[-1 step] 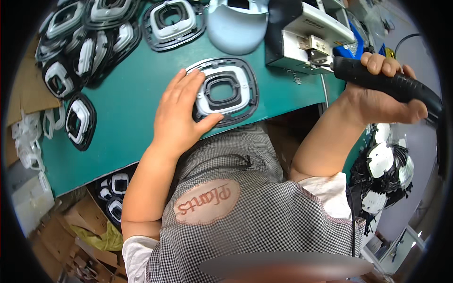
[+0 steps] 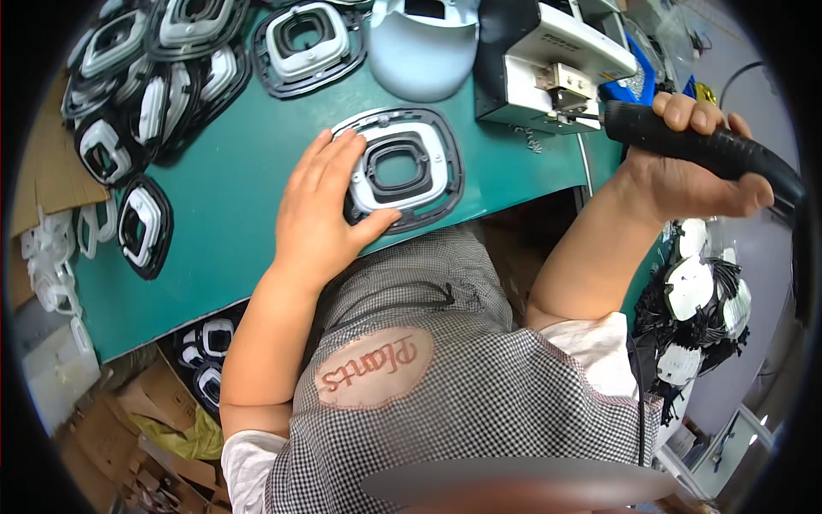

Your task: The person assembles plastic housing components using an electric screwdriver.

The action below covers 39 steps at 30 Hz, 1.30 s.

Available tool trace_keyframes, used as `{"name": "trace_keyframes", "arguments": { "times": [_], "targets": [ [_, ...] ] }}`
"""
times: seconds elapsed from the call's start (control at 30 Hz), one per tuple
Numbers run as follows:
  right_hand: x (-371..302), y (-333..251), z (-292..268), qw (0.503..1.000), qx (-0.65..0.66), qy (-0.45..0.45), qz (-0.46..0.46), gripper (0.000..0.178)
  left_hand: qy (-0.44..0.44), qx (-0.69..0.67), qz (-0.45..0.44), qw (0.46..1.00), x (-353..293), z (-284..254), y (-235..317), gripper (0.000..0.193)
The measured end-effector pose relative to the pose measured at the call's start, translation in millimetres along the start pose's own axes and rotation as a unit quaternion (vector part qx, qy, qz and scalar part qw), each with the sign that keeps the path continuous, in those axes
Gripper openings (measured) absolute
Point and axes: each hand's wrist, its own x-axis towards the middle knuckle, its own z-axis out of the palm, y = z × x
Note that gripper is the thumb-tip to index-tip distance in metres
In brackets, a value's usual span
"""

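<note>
A plastic frame [image 2: 431, 163], black with a white inner ring and a rounded square opening, lies flat on the green table before me. My left hand [image 2: 317, 193] grips its left side, fingers together over the upper left edge and thumb spread along the near edge. To the right, my right hand [image 2: 698, 167] is closed around a black electric screwdriver [image 2: 659, 137], held roughly level. Its front end points left at the outlet of a white and black screw feeder [image 2: 561, 81]. Whether its bit touches a screw there is too small to tell.
Similar frames [image 2: 111, 43] are piled at the far left, with a single frame [image 2: 310, 38] at the back. Beside it sits a pale grey curved cover [image 2: 424, 64]. Loose screws [image 2: 533, 140] lie by the feeder. White parts with black cables [image 2: 689, 287] hang at the right.
The whole view has shifted slightly, moving the table things a little to the left in the picture. Both hands keep their hold.
</note>
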Motion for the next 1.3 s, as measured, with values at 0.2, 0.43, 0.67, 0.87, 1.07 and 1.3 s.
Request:
{"name": "trace_keyframes", "arguments": {
  "times": [0.2,0.43,0.67,0.87,1.07,1.3],
  "targets": [
    [-3.4,9.6,1.7,0.996,-0.065,0.056,0.004,0.075,0.006,0.000,0.008,1.000,3.8,3.0,1.3,0.078],
    [-4.3,15.7,-0.5,0.989,-0.136,0.057,-0.004,0.072,0.013,0.009,0.022,1.000,5.2,4.1,0.2,0.079],
    [-17.2,18.9,15.6,0.995,-0.003,-0.046,0.092,0.072,0.003,-0.003,0.010,1.000,0.3,-1.9,-2.8,0.077],
    [-56.9,31.2,70.9,0.948,0.176,-0.234,0.123,0.085,-0.020,-0.060,-0.008,0.998,0.1,-7.3,-8.8,0.078],
    [-86.2,63.5,113.6,0.947,0.187,-0.249,0.075,0.090,0.024,-0.089,-0.020,0.996,-4.8,-1.1,-12.3,0.078],
    [-100.6,84.4,131.6,0.967,0.127,-0.199,0.095,0.089,0.031,-0.079,-0.015,0.996,-7.2,-2.3,-15.8,0.077]
  ]
}}
